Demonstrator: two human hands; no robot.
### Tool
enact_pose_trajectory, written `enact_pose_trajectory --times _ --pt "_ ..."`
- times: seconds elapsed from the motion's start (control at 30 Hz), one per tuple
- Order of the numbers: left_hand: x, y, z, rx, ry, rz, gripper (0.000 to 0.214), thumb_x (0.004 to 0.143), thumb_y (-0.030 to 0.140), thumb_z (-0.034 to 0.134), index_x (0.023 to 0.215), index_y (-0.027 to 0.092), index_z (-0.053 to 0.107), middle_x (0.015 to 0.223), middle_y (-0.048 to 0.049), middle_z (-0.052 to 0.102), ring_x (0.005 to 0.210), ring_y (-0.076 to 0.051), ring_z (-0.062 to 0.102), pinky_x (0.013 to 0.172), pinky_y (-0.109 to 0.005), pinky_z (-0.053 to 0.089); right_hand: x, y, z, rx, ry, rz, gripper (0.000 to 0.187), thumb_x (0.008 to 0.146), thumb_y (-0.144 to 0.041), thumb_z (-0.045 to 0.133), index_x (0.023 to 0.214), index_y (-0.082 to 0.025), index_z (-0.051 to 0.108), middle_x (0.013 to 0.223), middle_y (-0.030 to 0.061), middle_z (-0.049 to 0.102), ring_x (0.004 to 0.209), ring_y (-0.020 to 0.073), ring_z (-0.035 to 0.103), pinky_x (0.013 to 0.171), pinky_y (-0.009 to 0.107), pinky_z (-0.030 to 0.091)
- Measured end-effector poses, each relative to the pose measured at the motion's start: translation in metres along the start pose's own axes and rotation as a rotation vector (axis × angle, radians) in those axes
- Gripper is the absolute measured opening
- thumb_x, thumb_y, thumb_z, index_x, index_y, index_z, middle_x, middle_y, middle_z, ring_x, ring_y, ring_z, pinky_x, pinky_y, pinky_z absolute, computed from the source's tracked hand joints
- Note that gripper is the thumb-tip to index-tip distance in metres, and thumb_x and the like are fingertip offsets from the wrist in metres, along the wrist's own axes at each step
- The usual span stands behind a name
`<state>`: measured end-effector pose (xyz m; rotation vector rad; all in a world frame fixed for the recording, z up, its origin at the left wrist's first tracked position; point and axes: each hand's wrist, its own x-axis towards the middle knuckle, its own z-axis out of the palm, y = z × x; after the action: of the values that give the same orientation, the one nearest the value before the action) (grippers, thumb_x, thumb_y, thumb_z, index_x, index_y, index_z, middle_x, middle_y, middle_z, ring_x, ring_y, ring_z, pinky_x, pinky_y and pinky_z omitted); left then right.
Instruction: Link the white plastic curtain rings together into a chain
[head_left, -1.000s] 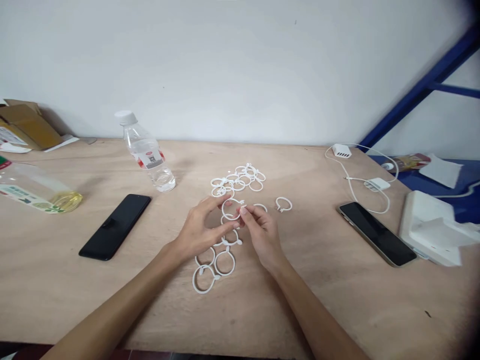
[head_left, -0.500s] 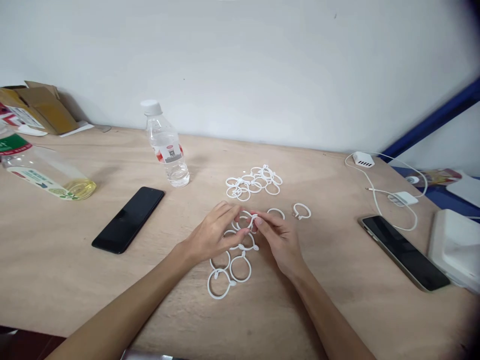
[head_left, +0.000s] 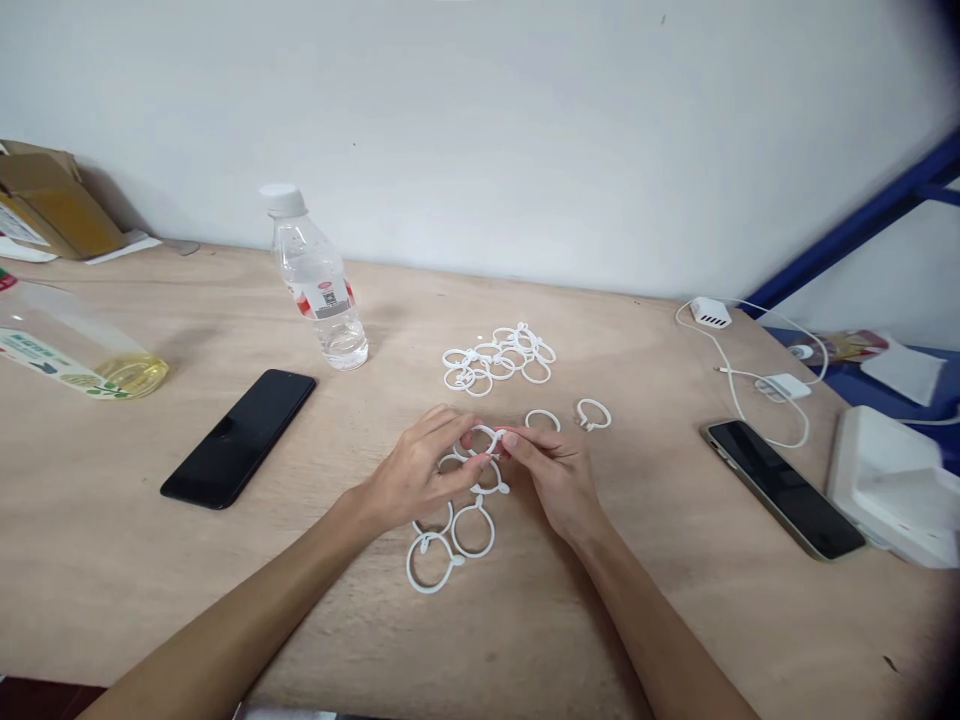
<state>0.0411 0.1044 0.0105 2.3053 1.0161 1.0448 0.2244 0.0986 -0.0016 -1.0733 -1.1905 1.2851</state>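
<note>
Between my two hands, just above the table, is a white plastic ring with a small tab. My left hand grips its left side between thumb and fingers. My right hand pinches the tab at the ring's right side. Below and partly behind my left hand lie several similar loose rings, some overlapping. Farther back sits a tangled pile of white rings. Two single rings lie near my right hand: one partly hidden ring and another ring to its right.
A black phone and a water bottle are on the left, with an oil bottle and a cardboard box beyond. To the right are another phone, a white device and a charger with cables.
The view has shifted slightly, so table objects appear farther left. The ring in my hands has turned a little flatter, while both hands keep hold of it.
</note>
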Motion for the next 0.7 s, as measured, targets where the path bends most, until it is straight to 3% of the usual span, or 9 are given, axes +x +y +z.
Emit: enact_pose_trajectory --times 0.2,0.27,0.37,0.43,0.5,0.57,0.7 --pt "-0.001 -0.004 0.002 0.009 0.021 0.017 0.018 0.091 0.029 0.053 0.100 0.015 0.059 0.082 -0.0042 0.060 0.078 -0.016 0.055 0.073 -0.028 0.047 0.002 -0.003 0.001 -0.025 0.033 -0.008 0.017 0.073 -0.039 0.072 0.080 -0.025 0.078 0.073 0.0017 0.074 0.068 0.0168 0.066 0.070 0.033 0.053" --pt "-0.001 -0.005 0.002 0.033 0.017 0.027 0.017 0.092 0.029 0.052 0.100 0.016 0.059 0.082 -0.0044 0.061 0.078 -0.016 0.054 0.074 -0.029 0.047 0.005 -0.006 -0.005 -0.133 0.183 -0.045 0.021 0.074 -0.041 0.070 0.079 -0.022 0.078 0.071 0.0027 0.073 0.067 0.0172 0.064 0.068 0.032 0.051" --pt "-0.002 -0.005 0.003 0.062 0.003 0.050 0.016 0.091 0.029 0.053 0.100 0.016 0.059 0.080 -0.0036 0.061 0.077 -0.017 0.053 0.073 -0.030 0.046 0.010 -0.010 -0.021 -0.406 0.517 -0.087 0.028 0.075 -0.043 0.065 0.075 -0.017 0.076 0.067 0.0038 0.070 0.062 0.0171 0.059 0.063 0.031 0.047" --pt "-0.002 -0.006 0.003 0.064 0.008 0.074 0.016 0.090 0.028 0.054 0.099 0.016 0.059 0.078 -0.0034 0.060 0.076 -0.017 0.053 0.073 -0.030 0.046 0.012 -0.011 -0.032 -0.599 0.647 -0.100 0.026 0.074 -0.040 0.064 0.076 -0.016 0.075 0.067 0.0035 0.068 0.060 0.0162 0.054 0.062 0.030 0.044" --pt "-0.001 -0.006 0.004 0.057 0.015 0.085 0.015 0.090 0.027 0.054 0.098 0.015 0.059 0.078 -0.0035 0.061 0.076 -0.017 0.053 0.073 -0.030 0.047 0.013 -0.011 -0.040 -0.768 0.637 -0.094 0.024 0.072 -0.038 0.064 0.078 -0.018 0.073 0.069 0.0027 0.066 0.061 0.0160 0.053 0.063 0.031 0.042" --pt "-0.001 -0.006 0.004 0.057 0.016 0.082 0.015 0.090 0.027 0.055 0.098 0.016 0.060 0.078 -0.0035 0.061 0.076 -0.017 0.053 0.073 -0.030 0.047 0.013 -0.012 -0.043 -0.933 0.543 -0.045 0.025 0.071 -0.042 0.065 0.079 -0.019 0.071 0.069 0.0019 0.064 0.062 0.0172 0.054 0.064 0.031 0.041" --pt "-0.001 -0.008 0.004 0.085 0.052 0.099 0.014 0.090 0.026 0.055 0.098 0.015 0.059 0.076 -0.0034 0.061 0.074 -0.017 0.053 0.070 -0.030 0.047 0.010 -0.018 -0.043 -1.191 0.420 0.111 0.045 0.066 -0.059 0.066 0.089 -0.020 0.068 0.072 0.0034 0.065 0.067 0.0219 0.058 0.060 0.032 0.037"
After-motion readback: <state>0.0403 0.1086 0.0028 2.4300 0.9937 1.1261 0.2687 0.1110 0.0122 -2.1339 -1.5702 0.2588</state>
